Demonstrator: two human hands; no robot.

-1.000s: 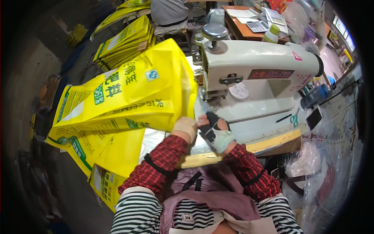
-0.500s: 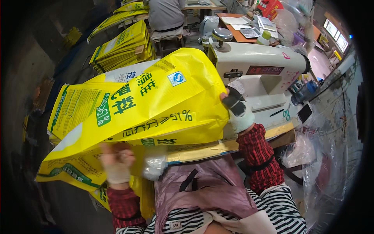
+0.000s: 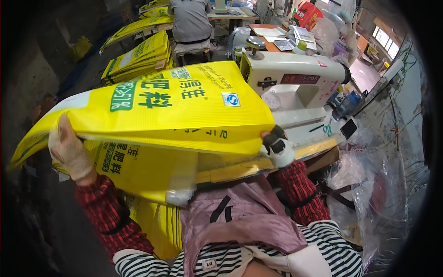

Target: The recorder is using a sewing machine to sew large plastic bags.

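Note:
A large yellow printed woven bag (image 3: 184,106) stretches across the front of me, its left end curving down. At its right corner my right hand (image 3: 278,150), in a white glove with dark finger covers, is closed on the edge. My left hand (image 3: 71,150), gloved with bare fingertips, is at the bag's near left edge; one digit lies over the bag, and the others are partly hidden. Beneath it lies another yellow bag (image 3: 138,166) with a clear plastic liner (image 3: 180,194) at its end. A white sewing machine (image 3: 295,76) stands beyond my right hand.
Behind the bag sits a stack of yellow bags (image 3: 138,57); more folded bags (image 3: 159,226) stand beside my lap. Scissors (image 3: 327,129) and a phone (image 3: 349,129) lie right of the machine. Clear plastic (image 3: 346,171) hangs at right. Another person (image 3: 191,21) sits farther back.
My left hand has moved left and up to the bag's edge. The bag's left end has risen and swung left, uncovering the bag beneath. My right hand keeps hold of its corner.

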